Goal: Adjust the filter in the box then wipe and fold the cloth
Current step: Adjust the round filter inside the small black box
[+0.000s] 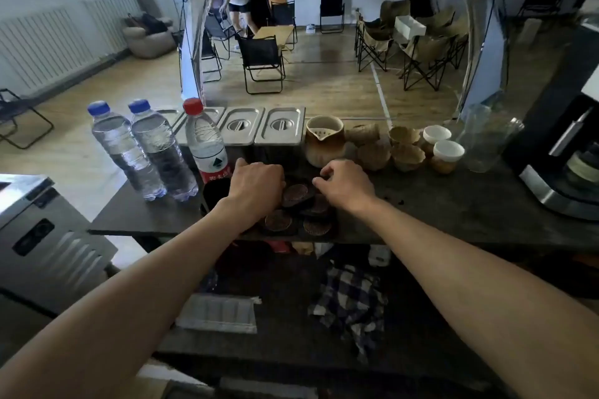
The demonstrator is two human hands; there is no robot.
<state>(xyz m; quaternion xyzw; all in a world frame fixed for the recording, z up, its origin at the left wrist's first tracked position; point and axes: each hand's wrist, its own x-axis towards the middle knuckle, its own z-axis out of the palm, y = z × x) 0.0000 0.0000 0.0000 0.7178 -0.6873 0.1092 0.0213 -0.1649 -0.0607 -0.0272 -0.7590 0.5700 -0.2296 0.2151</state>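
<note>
In the head view, both bare forearms are stretched forward over a dark desk. The left hand is held knuckles-up over a dark box at the near edge of the desk. Its fingers are bent down into the box and their tips are hidden, so a grip cannot be told. The right hand is set just beside it, with the fingers curled and the thumb tip at the rim of the top filter. Whether that filter is pinched cannot be told either.

The top filter, a round dark disc with a mesh face, is tilted between the two hands. More filters are laid flat in the box beneath it.

A checked cloth is left crumpled on a lower shelf, below the box and nearer the person. A clear plastic pack is seen to its left.

Behind the left hand, two blue-capped water bottles and a red-capped bottle are stood upright. Lidded steel pans, a ceramic pitcher, ribbed cups, a glass jar and a coffee machine are lined along the far edge.
</note>
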